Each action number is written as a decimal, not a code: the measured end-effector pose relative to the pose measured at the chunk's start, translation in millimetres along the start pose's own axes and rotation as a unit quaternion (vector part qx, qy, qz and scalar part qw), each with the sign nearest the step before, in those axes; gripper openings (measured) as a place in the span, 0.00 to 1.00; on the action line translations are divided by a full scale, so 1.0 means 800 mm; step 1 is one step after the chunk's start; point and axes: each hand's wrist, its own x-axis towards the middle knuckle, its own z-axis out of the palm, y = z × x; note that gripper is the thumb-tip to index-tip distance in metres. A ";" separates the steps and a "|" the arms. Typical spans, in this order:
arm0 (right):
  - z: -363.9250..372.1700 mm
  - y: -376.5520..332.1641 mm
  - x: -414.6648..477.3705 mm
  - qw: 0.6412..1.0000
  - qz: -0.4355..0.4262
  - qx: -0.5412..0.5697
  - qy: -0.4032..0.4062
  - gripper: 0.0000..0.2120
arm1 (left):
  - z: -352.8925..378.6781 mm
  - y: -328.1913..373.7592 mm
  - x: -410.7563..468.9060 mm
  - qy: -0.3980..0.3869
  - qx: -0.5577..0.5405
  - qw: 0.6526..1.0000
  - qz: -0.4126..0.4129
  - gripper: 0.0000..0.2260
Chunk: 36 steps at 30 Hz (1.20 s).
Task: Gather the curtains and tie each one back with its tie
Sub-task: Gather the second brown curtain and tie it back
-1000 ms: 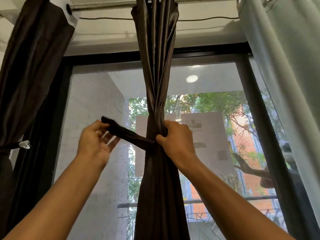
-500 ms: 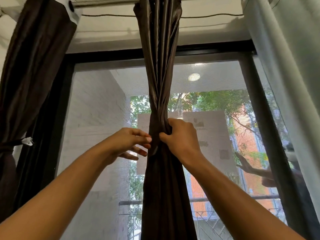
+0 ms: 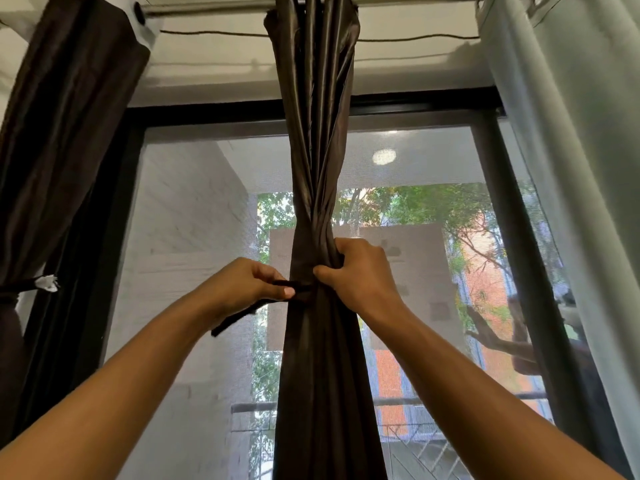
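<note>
A person's right hand [image 3: 360,277] clutches the gathered brown curtain [image 3: 317,150] at the centre of the window, while the left hand [image 3: 242,289] pinches its dark tie [image 3: 239,316] just left of the bunch. The tie's path behind the fabric is hidden, its loose end trails below the left hand, and the curtain's foot is cut off.

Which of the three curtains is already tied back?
The far-left dark curtain: a tie cinches it. The middle dark curtain is only gripped by the right hand, its strap in the left hand; the pale right curtain hangs loose.
</note>
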 end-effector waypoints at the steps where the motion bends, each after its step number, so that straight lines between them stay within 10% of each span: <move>1: 0.000 -0.001 0.000 1.000 0.001 0.002 0.000 0.10 | -0.003 0.002 0.001 0.011 0.012 1.000 0.017 0.01; 9: -0.007 -0.008 -0.004 1.000 -0.011 -0.013 0.010 0.09 | -0.002 0.005 0.009 0.055 -0.017 0.998 -0.007 0.01; 14: -0.009 -0.014 -0.010 0.997 -0.040 -0.056 0.038 0.07 | 0.027 0.022 0.018 0.226 0.321 0.920 0.006 0.10; 22: -0.014 -0.024 -0.017 0.988 -0.072 -0.115 0.068 0.04 | 0.032 0.054 0.026 0.104 -0.007 0.994 -0.013 0.06; 30: 0.015 -0.033 -0.040 0.984 -0.090 -0.109 0.111 0.08 | 0.007 0.043 0.014 -0.192 -0.304 0.933 -0.009 0.24; 36: 0.033 -0.023 -0.064 0.989 -0.130 -0.070 0.000 0.07 | 0.029 0.061 0.027 -0.030 -0.215 0.976 -0.034 0.08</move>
